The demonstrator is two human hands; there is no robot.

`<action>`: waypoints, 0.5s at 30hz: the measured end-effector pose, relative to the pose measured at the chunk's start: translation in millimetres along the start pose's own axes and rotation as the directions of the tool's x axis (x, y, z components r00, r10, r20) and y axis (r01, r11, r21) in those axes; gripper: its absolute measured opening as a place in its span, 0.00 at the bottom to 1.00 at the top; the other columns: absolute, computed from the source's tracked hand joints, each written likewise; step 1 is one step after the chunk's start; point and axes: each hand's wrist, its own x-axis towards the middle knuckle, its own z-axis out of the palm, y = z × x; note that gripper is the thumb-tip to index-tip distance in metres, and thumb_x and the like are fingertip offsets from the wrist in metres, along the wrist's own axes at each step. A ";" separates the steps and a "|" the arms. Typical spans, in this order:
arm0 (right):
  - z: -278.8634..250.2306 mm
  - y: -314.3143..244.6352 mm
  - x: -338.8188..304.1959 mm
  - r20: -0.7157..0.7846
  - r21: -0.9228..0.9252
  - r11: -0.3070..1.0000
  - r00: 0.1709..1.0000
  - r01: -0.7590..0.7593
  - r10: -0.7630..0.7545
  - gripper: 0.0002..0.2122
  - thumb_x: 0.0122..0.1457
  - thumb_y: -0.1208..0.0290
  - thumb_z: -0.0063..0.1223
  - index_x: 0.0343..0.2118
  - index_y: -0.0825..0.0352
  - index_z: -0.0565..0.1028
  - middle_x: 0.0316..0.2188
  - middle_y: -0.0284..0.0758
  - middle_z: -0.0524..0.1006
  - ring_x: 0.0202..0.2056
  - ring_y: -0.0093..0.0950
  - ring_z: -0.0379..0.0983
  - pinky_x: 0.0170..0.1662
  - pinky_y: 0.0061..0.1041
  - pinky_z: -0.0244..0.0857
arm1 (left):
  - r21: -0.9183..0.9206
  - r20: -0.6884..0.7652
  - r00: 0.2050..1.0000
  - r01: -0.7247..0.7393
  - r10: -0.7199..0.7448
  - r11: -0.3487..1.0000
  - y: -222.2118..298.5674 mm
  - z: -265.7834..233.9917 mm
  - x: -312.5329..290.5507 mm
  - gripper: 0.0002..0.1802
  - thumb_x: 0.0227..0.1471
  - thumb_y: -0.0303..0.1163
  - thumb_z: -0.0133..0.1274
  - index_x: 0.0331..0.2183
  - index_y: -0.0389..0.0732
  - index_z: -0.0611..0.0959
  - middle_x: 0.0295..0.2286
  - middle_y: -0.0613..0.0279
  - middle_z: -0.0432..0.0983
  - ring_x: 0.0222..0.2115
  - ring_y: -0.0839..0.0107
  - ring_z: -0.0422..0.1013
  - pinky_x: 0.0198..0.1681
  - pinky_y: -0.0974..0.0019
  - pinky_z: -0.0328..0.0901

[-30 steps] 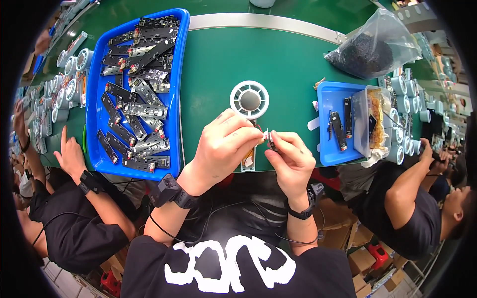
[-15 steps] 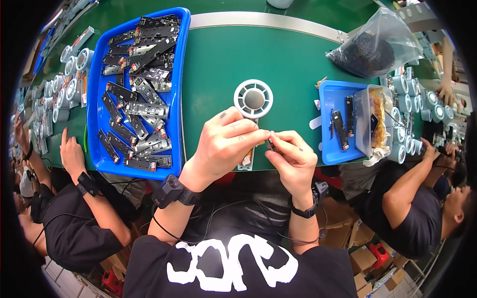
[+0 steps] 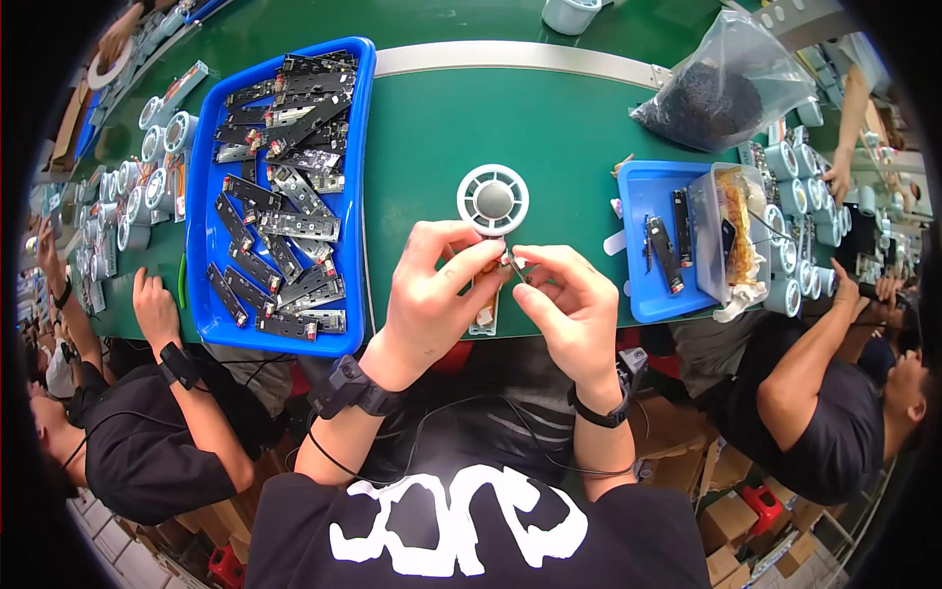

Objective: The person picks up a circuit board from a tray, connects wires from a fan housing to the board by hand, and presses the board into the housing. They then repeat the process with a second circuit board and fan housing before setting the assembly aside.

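Through the right hand [image 3: 567,306] I'm pinching a dark part [image 3: 521,271], through the left hand [image 3: 432,285] something unclear; white lettering [image 3: 463,530] is showing below them.

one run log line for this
right hand: holding small dark part; left hand: fingertips close by; round unit: beyond hands; large blue tray: left

The table [image 3: 422,128] looks smooth, the large tray [image 3: 359,177] at its near edge glossy plastic, the round-headed unit [image 3: 493,199] matt plastic.
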 end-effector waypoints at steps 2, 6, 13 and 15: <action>1.7 1.3 3.6 -0.001 0.032 0.999 1.000 0.008 -0.008 0.17 0.56 0.89 0.56 0.50 0.76 0.76 0.42 0.36 0.77 0.38 0.19 0.73 0.39 0.16 0.69 | -0.005 -0.022 0.999 0.023 -0.023 1.000 -1.3 1.5 -1.5 0.21 0.38 0.18 0.69 0.40 0.38 0.85 0.37 0.58 0.75 0.33 0.64 0.76 0.35 0.67 0.73; 2.6 5.8 7.6 -0.033 0.119 0.993 0.999 -0.008 0.012 0.16 0.57 0.87 0.57 0.50 0.75 0.77 0.42 0.35 0.77 0.39 0.18 0.73 0.40 0.16 0.69 | -0.026 -0.071 0.996 0.051 -0.053 0.998 -2.2 3.7 -2.0 0.18 0.41 0.17 0.67 0.38 0.37 0.84 0.33 0.56 0.78 0.31 0.63 0.78 0.33 0.66 0.73; 6.1 13.3 4.6 -0.091 0.228 0.969 0.989 -0.097 0.121 0.17 0.58 0.86 0.59 0.51 0.74 0.77 0.42 0.33 0.77 0.40 0.18 0.73 0.45 0.17 0.71 | -0.026 -0.096 0.994 -0.049 0.047 0.998 -8.6 0.7 -3.7 0.16 0.44 0.16 0.65 0.38 0.37 0.83 0.31 0.54 0.82 0.30 0.63 0.80 0.32 0.66 0.74; 9.1 13.8 3.7 -0.095 0.232 0.969 0.989 -0.089 0.114 0.17 0.58 0.86 0.58 0.51 0.74 0.76 0.42 0.33 0.77 0.40 0.18 0.73 0.45 0.17 0.71 | -0.039 -0.098 0.995 -0.037 0.033 0.999 -10.6 0.2 -6.0 0.17 0.43 0.16 0.65 0.39 0.37 0.83 0.32 0.54 0.81 0.30 0.62 0.80 0.32 0.66 0.74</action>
